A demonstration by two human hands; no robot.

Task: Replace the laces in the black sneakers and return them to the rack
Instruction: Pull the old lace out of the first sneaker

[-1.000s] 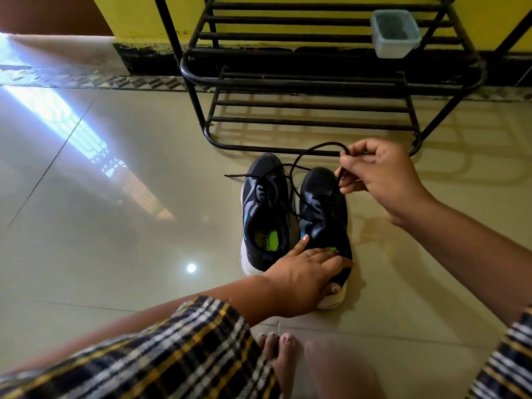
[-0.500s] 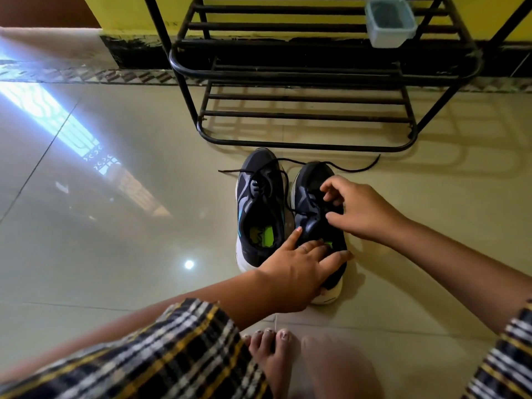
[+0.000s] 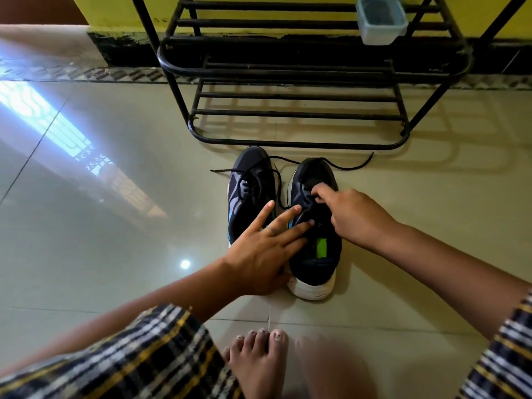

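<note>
Black lace-up sneaker on the right [image 3: 312,226], toe toward the black metal rack [image 3: 290,110], under both hands.
Right hand [image 3: 354,217] pinches its black lace [image 3: 349,166] at the eyelets; left hand [image 3: 266,243] rests flat, fingers straight, steadying it beside the left sneaker [image 3: 249,191].

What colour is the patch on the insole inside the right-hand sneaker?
Bright green patch, on the dark insole of the black sneaker; clearest in the head view.

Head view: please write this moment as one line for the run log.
left hand: flat on sneakers | right hand: pinches lace on right sneaker | rack: no shoes
</note>
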